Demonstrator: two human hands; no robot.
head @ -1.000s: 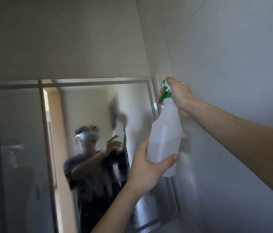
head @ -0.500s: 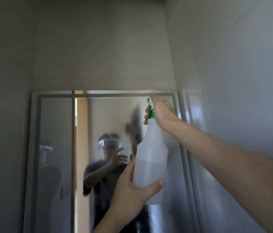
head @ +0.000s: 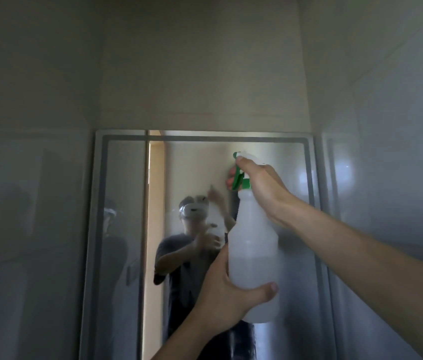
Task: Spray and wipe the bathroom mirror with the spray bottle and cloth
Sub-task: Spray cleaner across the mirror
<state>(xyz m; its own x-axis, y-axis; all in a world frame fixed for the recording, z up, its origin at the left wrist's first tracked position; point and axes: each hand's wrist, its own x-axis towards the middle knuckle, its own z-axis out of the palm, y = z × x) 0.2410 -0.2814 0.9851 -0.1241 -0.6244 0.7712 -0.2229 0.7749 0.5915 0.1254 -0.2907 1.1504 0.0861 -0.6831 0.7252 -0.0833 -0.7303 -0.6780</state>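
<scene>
The translucent white spray bottle [head: 253, 253] is held upright in front of the mirror [head: 200, 203], about half full of clear liquid. The left hand [head: 227, 294] is wrapped around its lower body; the right hand [head: 262, 185] is closed on the green trigger head [head: 240, 175]. The mirror has a grey frame and hangs between pale, glossy tiled walls [head: 387, 100].
</scene>
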